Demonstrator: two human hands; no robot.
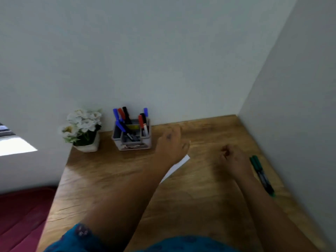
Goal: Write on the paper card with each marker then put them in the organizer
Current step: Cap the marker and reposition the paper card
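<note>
A grey organizer (131, 138) stands by the back wall with several blue, red and black markers upright in it. My left hand (172, 142) hovers just right of it, blurred, fingers apart and holding nothing. A white paper card (177, 167) lies on the wooden desk (112, 171), mostly hidden under my left wrist. My right hand (234, 160) rests on the desk with fingers curled and nothing seen in it. Two green markers (261, 174) lie side by side right of it, near the side wall.
A white pot of white flowers (82, 130) stands left of the organizer at the desk's back left corner. Walls close the desk at the back and right. A dark red mat (21, 215) lies on the floor beyond the desk's left edge.
</note>
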